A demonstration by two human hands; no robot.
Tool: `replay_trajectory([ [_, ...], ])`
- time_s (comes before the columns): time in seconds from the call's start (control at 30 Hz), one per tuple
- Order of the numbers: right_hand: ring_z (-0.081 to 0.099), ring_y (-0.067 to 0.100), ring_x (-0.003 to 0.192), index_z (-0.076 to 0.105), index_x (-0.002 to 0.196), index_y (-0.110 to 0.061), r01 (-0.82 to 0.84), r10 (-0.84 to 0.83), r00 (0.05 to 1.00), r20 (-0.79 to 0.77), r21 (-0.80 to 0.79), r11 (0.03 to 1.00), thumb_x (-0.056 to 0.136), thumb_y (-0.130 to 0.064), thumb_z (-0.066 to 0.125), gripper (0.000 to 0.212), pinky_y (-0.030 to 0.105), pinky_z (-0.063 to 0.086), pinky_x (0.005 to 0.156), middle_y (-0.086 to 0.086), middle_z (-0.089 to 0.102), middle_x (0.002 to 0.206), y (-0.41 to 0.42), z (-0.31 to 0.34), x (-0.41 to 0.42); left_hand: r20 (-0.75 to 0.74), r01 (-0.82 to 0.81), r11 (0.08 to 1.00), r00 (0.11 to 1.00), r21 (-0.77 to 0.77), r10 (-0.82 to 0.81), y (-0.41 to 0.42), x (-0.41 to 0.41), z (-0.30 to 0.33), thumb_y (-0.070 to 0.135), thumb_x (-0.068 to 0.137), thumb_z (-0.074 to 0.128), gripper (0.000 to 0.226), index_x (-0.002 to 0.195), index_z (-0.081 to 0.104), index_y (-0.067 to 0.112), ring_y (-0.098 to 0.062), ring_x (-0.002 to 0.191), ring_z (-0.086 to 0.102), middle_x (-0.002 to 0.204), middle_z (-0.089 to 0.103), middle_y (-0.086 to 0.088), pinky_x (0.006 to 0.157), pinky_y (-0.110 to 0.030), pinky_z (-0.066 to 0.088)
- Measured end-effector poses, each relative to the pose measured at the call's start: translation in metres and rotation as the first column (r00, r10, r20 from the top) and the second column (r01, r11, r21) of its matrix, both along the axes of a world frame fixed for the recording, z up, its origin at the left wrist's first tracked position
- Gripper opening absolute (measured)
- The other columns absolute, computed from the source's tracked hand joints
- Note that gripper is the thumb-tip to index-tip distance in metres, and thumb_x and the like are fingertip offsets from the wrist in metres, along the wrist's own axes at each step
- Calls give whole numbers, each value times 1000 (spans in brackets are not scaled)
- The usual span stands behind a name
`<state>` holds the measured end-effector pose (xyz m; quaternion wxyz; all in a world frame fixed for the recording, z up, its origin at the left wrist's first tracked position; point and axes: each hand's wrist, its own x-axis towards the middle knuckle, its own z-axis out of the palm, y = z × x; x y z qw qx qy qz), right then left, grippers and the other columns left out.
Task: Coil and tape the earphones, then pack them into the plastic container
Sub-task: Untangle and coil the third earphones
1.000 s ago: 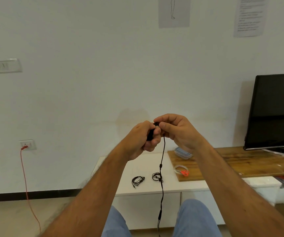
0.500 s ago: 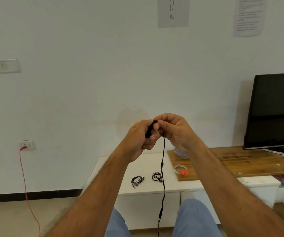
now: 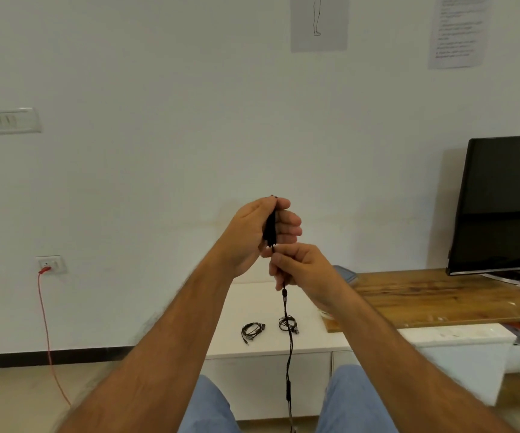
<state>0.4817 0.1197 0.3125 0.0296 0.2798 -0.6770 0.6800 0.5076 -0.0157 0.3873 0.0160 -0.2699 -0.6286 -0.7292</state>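
Note:
My left hand (image 3: 262, 232) grips a black coiled bundle of earphone cable (image 3: 270, 226) held upright in front of the wall. Just below it, my right hand (image 3: 305, 270) pinches the same black cable, whose loose end (image 3: 289, 354) hangs straight down between my knees. Two other coiled black earphones (image 3: 252, 330) (image 3: 288, 324) lie on the white cabinet top (image 3: 252, 304). The plastic container (image 3: 344, 272) shows only partly behind my right wrist, at the left end of the wooden board.
A wooden board (image 3: 440, 295) lies on the cabinet to the right, with a black monitor (image 3: 505, 204) standing on it. A red cable (image 3: 46, 323) hangs from a wall socket at the left. My knees in blue jeans sit below.
My right hand has dropped from the top of the coil to below my left hand, running down along the cable. My left hand has turned the bundle upright and risen a little.

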Motion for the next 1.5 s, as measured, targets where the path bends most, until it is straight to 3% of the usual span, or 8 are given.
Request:
replay_trajectory([
  [0.2, 58, 18, 61, 69, 106, -10, 50, -42, 998, -44, 207, 977, 103, -10, 46, 23, 30, 53, 62, 3, 64, 71, 0, -4, 9, 23, 60, 985, 998, 163, -64, 3, -1, -2, 23, 107, 27, 35, 103, 58, 7, -25, 85, 72, 89, 74, -10, 76, -33, 59],
  [0.53, 49, 12, 47, 69, 104, -9, 83, -63, 994, -84, 255, 963, 100, -12, 51, 18, 27, 43, 50, -3, 55, 57, 7, 9, 19, -64, -63, 997, 996, 33, 65, -5, -11, 4, 22, 108, 25, 35, 101, 56, 7, -26, 85, 72, 90, 74, -10, 76, -33, 59],
  [0.7, 50, 13, 47, 70, 93, -15, 103, -66, 991, -115, 354, 929, 91, -17, 66, 5, 28, 48, 53, -2, 65, 72, 14, 30, 29, -106, -150, 983, 985, -103, 139, -6, -17, -6, 22, 108, 27, 35, 105, 57, 5, -28, 88, 72, 93, 74, -12, 79, -35, 59],
  [0.77, 51, 11, 49, 69, 90, -15, 144, -85, 984, -157, 415, 898, 89, -16, 68, 2, 27, 49, 52, 4, 68, 83, 19, 41, 32, -106, -187, 970, 979, -153, 172, -8, -19, -10, 21, 108, 28, 34, 104, 58, 6, -23, 83, 72, 90, 74, -9, 74, -29, 57],
  [0.87, 52, 1, 57, 71, 88, -16, 274, -131, 943, -306, 490, 828, 87, -12, 67, 6, 19, 45, 57, -8, 64, 67, 25, 55, 30, -94, -214, 952, 976, -221, 198, -8, -19, -14, 20, 107, 30, 33, 101, 60, 8, -14, 74, 70, 84, 72, -5, 66, -22, 54],
  [1.03, 57, 1, 64, 74, 85, -20, 496, -189, 808, -558, 470, 731, 85, -13, 65, 12, 16, 44, 62, -15, 65, 67, 29, 67, 24, -106, -139, 927, 988, -348, 109, -3, -14, -18, 21, 107, 29, 40, 99, 64, 1, -19, 76, 69, 82, 71, -11, 72, -31, 58],
  [1.2, 59, 6, 72, 74, 91, -18, 548, -169, 721, -672, 405, 732, 84, -11, 67, 13, 17, 46, 65, -10, 67, 75, 32, 71, 19, 5, -8, 957, 1000, -289, 10, -1, -8, -20, 26, 108, 28, 46, 108, 62, -5, -25, 78, 69, 84, 72, -13, 72, -33, 58],
  [1.5, 64, 13, 72, 71, 97, -10, 429, -204, 808, -553, 315, 847, 84, -2, 69, 16, 22, 52, 70, 4, 70, 77, 38, 69, 16, 121, 59, 950, 992, -308, -23, -2, -2, -20, 29, 108, 25, 43, 97, 61, 6, -16, 58, 60, 71, 66, -6, 56, -24, 50],
])
